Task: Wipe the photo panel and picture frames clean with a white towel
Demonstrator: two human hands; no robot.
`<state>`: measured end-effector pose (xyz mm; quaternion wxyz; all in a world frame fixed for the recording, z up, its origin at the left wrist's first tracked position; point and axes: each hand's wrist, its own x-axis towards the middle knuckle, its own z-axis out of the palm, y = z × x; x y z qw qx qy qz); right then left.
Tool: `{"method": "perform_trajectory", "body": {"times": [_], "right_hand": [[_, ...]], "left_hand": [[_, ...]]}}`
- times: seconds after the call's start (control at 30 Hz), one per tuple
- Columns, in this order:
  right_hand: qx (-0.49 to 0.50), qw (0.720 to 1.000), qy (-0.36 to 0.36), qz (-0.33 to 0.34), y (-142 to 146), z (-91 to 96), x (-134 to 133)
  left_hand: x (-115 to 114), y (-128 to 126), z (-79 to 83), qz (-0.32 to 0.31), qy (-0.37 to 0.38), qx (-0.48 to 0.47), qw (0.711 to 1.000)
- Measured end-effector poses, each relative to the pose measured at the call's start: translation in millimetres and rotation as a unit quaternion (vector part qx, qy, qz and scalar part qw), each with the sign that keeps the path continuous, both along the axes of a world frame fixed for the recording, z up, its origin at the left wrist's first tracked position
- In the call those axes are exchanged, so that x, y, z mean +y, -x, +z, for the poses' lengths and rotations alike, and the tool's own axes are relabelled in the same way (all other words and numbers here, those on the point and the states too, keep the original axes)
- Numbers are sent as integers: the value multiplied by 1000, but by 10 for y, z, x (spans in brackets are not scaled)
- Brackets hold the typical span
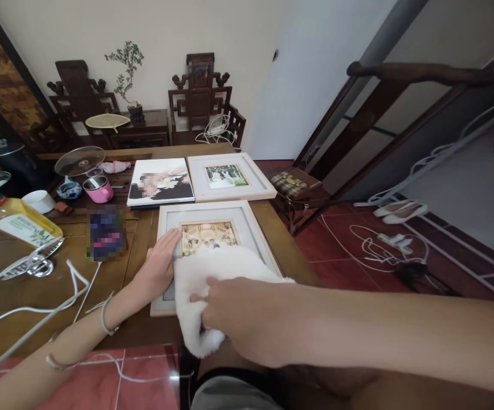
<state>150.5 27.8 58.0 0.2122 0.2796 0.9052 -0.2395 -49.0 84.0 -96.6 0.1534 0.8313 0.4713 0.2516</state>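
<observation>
A white-framed picture lies flat near the front edge of the wooden table. My left hand lies flat on the frame's left side, fingers stretched out. My right hand is closed on a fluffy white cloth that rests on the lower part of the picture's glass. The cloth hides the frame's lower half.
Behind it lie a second white-framed picture and a frameless photo print. To the left stand a pink cup, a small fan, a yellow box, white cables. Carved chairs stand at the back, cables and shoes on the red floor to the right.
</observation>
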Motion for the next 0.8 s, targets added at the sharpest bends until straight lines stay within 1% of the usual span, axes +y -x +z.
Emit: {"method": "perform_trajectory", "body": {"times": [0.1,0.17,0.23,0.3,0.33,0.4,0.47,0.57,0.7,0.8], "right_hand": [[-56,998,12,-13,15,58,79],[-67,996,-26,-51,9,-4,206],[-58,990,-105,-78,-12,-144,384],[-34,976,-192,-98,-36,-320,592],[-28,969,-222,-106,-43,-405,695],[-29,960,-258,-108,-35,-540,868],[-42,958,-267,-94,3,-614,960],[-54,963,-255,-65,89,-623,917],[-53,973,-220,-38,186,-544,661],[-50,985,-166,5,231,-469,463]], "left_hand": [[-8,-9,-1,6,1,-2,1000],[-14,-11,-3,6,5,2,1000],[-17,-12,-4,8,5,7,1000],[-18,-18,1,12,4,9,1000],[-17,-24,9,12,4,8,1000],[-15,-46,39,13,11,4,1000],[-14,-78,83,14,17,-10,1000],[-17,-119,147,21,8,-45,999],[-23,-120,169,26,-7,-74,997],[-22,-107,151,20,-14,-84,996]]}}
